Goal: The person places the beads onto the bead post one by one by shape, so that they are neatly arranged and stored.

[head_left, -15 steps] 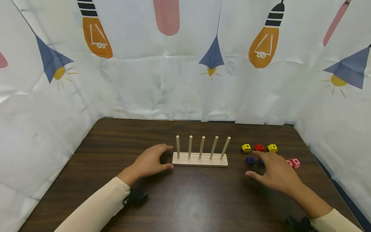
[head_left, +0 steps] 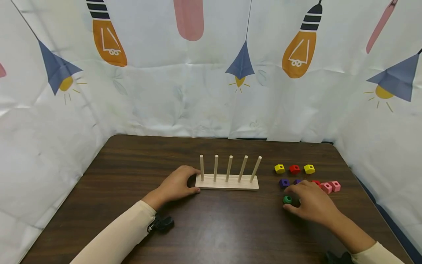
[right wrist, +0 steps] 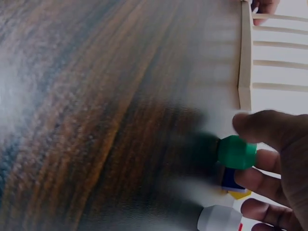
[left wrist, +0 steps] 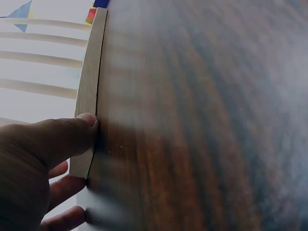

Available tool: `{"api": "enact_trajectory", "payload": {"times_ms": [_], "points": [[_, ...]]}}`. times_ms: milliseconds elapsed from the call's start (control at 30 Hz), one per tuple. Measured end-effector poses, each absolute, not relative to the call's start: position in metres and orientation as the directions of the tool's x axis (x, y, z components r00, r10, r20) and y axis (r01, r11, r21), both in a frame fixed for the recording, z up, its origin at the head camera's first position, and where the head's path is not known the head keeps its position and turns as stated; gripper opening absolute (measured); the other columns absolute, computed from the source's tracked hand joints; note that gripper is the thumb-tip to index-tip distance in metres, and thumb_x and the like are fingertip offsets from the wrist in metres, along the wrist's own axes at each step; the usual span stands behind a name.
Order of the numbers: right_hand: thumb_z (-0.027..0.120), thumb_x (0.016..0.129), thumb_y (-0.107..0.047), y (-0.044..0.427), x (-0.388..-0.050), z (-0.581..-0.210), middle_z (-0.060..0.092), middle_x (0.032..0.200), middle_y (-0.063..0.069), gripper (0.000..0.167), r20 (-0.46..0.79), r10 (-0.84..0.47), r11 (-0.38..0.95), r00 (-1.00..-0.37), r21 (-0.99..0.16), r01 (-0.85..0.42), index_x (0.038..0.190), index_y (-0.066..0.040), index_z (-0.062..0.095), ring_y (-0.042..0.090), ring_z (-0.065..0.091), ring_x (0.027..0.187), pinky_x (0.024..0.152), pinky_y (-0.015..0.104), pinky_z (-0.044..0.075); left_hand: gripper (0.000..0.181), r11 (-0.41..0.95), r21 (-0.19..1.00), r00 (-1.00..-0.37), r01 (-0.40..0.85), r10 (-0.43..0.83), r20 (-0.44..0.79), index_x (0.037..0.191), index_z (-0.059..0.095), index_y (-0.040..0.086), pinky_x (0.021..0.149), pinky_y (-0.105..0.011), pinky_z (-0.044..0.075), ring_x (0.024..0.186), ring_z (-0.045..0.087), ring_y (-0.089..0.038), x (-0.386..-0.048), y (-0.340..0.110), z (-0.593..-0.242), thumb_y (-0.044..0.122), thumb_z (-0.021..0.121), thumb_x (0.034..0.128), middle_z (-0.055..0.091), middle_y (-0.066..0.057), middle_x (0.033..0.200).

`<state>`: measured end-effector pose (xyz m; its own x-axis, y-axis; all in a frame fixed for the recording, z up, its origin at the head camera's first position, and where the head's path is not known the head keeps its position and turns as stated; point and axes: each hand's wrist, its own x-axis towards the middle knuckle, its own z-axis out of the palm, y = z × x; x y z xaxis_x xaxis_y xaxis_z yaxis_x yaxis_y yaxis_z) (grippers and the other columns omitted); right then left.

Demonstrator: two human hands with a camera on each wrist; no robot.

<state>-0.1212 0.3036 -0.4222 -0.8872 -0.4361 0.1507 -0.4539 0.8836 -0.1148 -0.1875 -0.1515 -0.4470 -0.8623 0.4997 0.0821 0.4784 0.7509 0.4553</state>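
Observation:
A pale wooden peg board (head_left: 227, 182) with several upright pegs stands mid-table. My left hand (head_left: 179, 183) holds its left end, thumb (left wrist: 72, 137) on the front face and fingers behind. On the right, my right hand (head_left: 311, 201) is spread around a green bead (head_left: 287, 200). In the right wrist view the thumb (right wrist: 260, 126) is apart from the green bead (right wrist: 237, 152), and the fingers lie on its far side. Whether a finger touches it I cannot tell. Near those fingers sits a white bead (right wrist: 217, 219), mostly hidden in the head view.
Behind the right hand lie yellow beads (head_left: 279, 168), a red bead (head_left: 295, 169), purple beads (head_left: 284, 183) and pink beads (head_left: 335, 186); another red one is partly covered. A white printed curtain (head_left: 197, 99) hangs behind the dark wooden table (head_left: 148, 150).
My left hand has moved right onto the board's end. The right hand has come down and toward me, bringing the green bead into sight between thumb and fingers.

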Motion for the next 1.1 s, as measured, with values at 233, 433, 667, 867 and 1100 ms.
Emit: {"api": "enact_trajectory", "payload": {"times_ms": [233,433,667,867,1100], "points": [[0.092,0.074,-0.034,0.306,-0.120,-0.425,0.060,0.084,-0.018,0.028,0.160,-0.454,0.876,-0.876,-0.100,-0.472,0.093,-0.026,0.073,0.012,0.055,0.083,0.072,0.040,0.048,0.054,0.759,0.446,-0.866,0.475,0.492,0.087,0.132,0.068,0.012,0.108,-0.050,0.043,0.132,0.052,-0.030,-0.186,-0.150,-0.447,0.035,0.086,0.0854,0.064,-0.006,0.133],[0.092,0.075,-0.034,0.301,-0.123,-0.421,0.061,0.087,-0.014,0.030,0.143,-0.442,0.882,-0.886,-0.109,-0.458,0.095,-0.027,0.071,0.014,0.057,0.082,0.073,0.041,0.049,0.055,0.775,0.441,-0.879,0.452,0.472,0.071,0.133,0.068,0.014,0.106,-0.050,0.044,0.133,0.052,-0.030,-0.185,-0.149,-0.446,0.036,0.086,0.0850,0.063,-0.006,0.134],[0.093,0.074,-0.030,0.292,-0.131,-0.406,0.065,0.089,-0.011,0.030,0.197,-0.456,0.864,-0.868,-0.137,-0.485,0.095,-0.024,0.072,0.016,0.060,0.082,0.072,0.039,0.053,0.055,0.794,0.438,-0.895,0.421,0.442,0.059,0.131,0.069,0.016,0.105,-0.050,0.045,0.133,0.052,-0.029,-0.184,-0.149,-0.445,0.037,0.087,0.0839,0.064,-0.005,0.135],[0.091,0.078,-0.025,0.282,-0.138,-0.385,0.064,0.089,-0.006,0.029,0.209,-0.461,0.844,-0.862,-0.196,-0.499,0.098,-0.020,0.072,0.013,0.060,0.076,0.058,0.028,0.047,0.055,0.801,0.447,-0.902,0.398,0.430,0.033,0.131,0.069,0.017,0.105,-0.051,0.045,0.133,0.051,-0.029,-0.184,-0.148,-0.444,0.036,0.087,0.0833,0.064,-0.004,0.135],[0.088,0.082,-0.026,0.271,-0.147,-0.364,0.062,0.087,-0.010,0.029,0.228,-0.454,0.842,-0.861,-0.206,-0.498,0.105,-0.019,0.072,0.006,0.054,0.072,0.056,0.027,0.045,0.055,0.805,0.443,-0.906,0.394,0.422,0.038,0.129,0.071,0.018,0.103,-0.049,0.047,0.128,0.055,-0.028,-0.188,-0.147,-0.444,0.037,0.088,0.0815,0.066,-0.001,0.130]]}}
